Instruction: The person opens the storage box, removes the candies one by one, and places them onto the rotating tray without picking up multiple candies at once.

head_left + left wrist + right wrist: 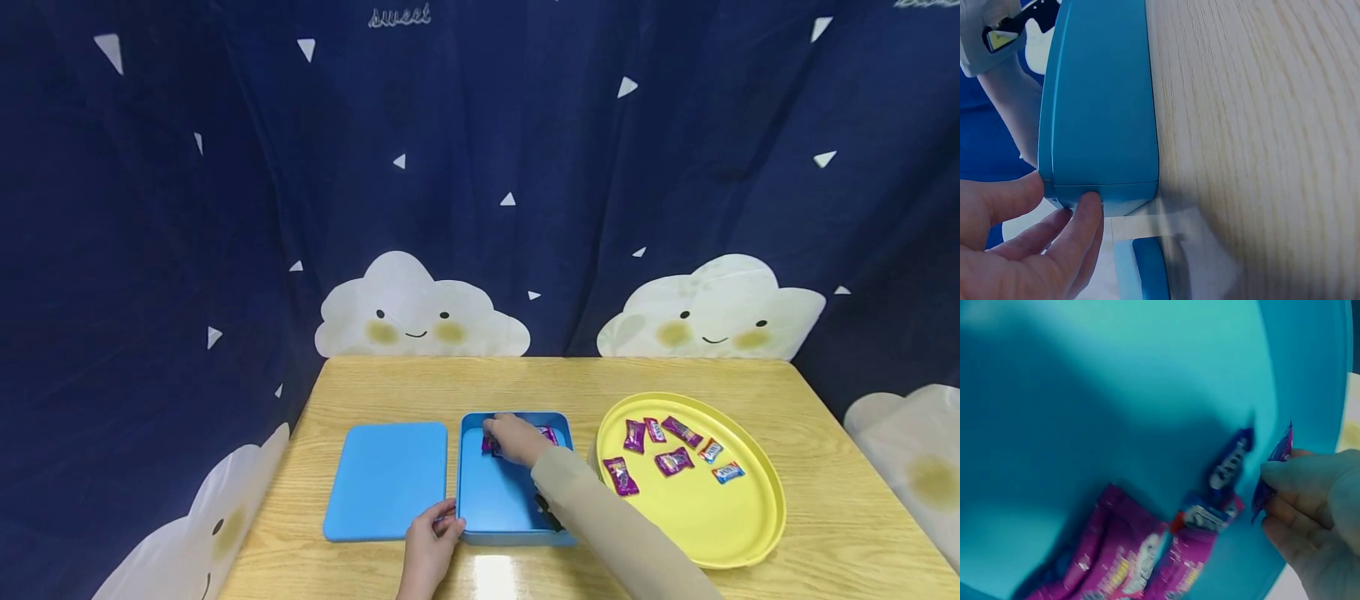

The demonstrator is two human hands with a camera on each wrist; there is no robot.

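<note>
A blue rectangular box (495, 500) stands on the table, with several wrapped candies (1116, 550) lying inside along its far side. My right hand (516, 439) reaches down into the box and pinches a purple-wrapped candy (1274, 469) between thumb and fingers, close over the box floor. My left hand (433, 537) grips the box's near left corner; in the left wrist view its thumb presses on the rim and the fingers lie against the side wall (1104, 112).
A flat blue lid (390, 483) lies left of the box. To the right, a round yellow tray (690, 533) holds several purple candies (620, 477) and small blue-and-white ones (727, 473). A dark blue curtain (562, 167) hangs behind the wooden table (570, 383).
</note>
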